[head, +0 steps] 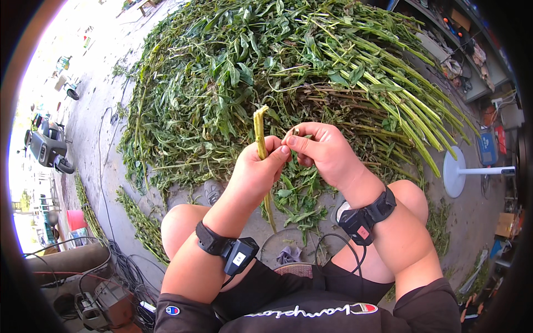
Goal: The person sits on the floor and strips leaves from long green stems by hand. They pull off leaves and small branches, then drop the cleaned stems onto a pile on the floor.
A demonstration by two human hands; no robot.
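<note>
A thick green plant stem (pixel 260 131) stands nearly upright in my left hand (pixel 261 160), its broken top bent over above the fist and its lower end hanging below. My right hand (pixel 318 145) meets the left at the fingertips, with thumb and forefinger pinched on a small dark leafy bit (pixel 297 132). Before both hands spreads a large heap of cut leafy stalks (pixel 225 79), with bare stem ends (pixel 410 108) pointing to the right. Loose green leaves (pixel 297 204) lie on the floor below my hands.
Bundles of stalks (pixel 143 224) and coiled black cables (pixel 129 266) lie at the left. A white round-based stand (pixel 454 171) is at the right, near a blue case (pixel 487 147) and shelves (pixel 483 79). A scooter (pixel 48 145) and a pink bucket (pixel 76 219) stand far left.
</note>
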